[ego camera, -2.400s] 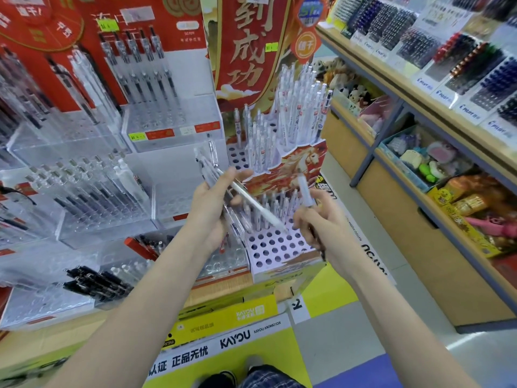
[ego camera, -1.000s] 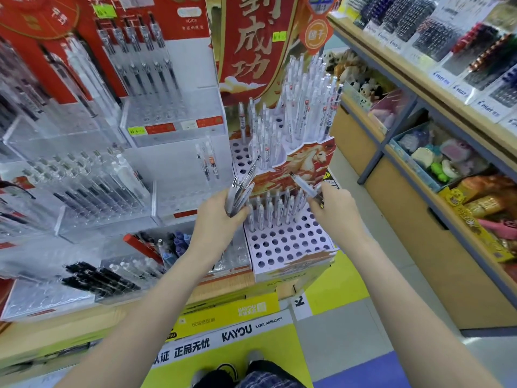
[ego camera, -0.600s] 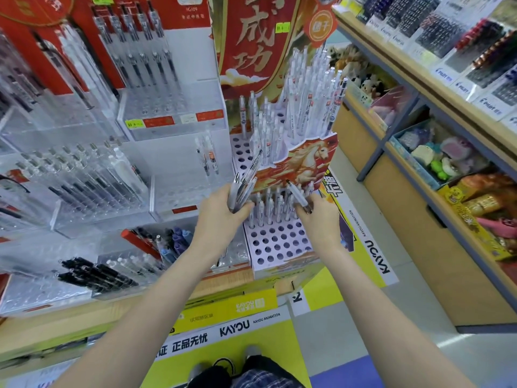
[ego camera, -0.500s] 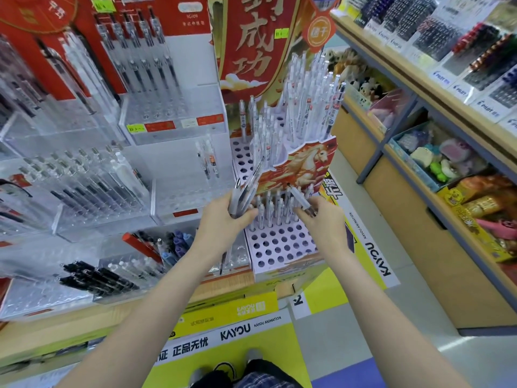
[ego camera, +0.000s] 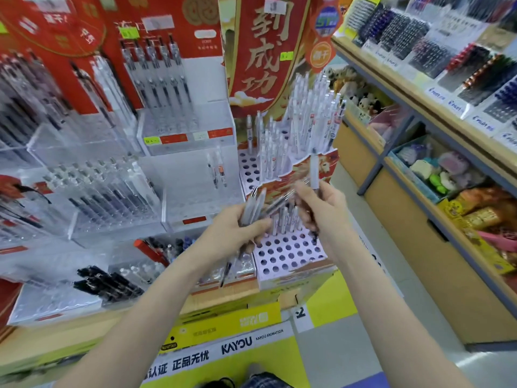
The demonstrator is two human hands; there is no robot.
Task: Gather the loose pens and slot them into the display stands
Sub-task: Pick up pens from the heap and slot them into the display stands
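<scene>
Stand [ego camera: 291, 256] front holes free; left grip [ego camera: 235, 233] holds pen bundle [ego camera: 253, 205], right grip [ego camera: 324, 208] one pen [ego camera: 314, 172].

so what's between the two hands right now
In the head view, the bundle of pens gripped by the left hand fans toward the right hand; behind the gap stand pens in the lower stand.

bundle of pens [ego camera: 253, 208] motion-blurred, pen tips hidden behind left hand [ego camera: 232, 233]

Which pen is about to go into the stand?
Find the white stand full of round holes under the red banner. Just above it, the right hand holds one white pen upright, apart from the bundle in the left hand.
</scene>
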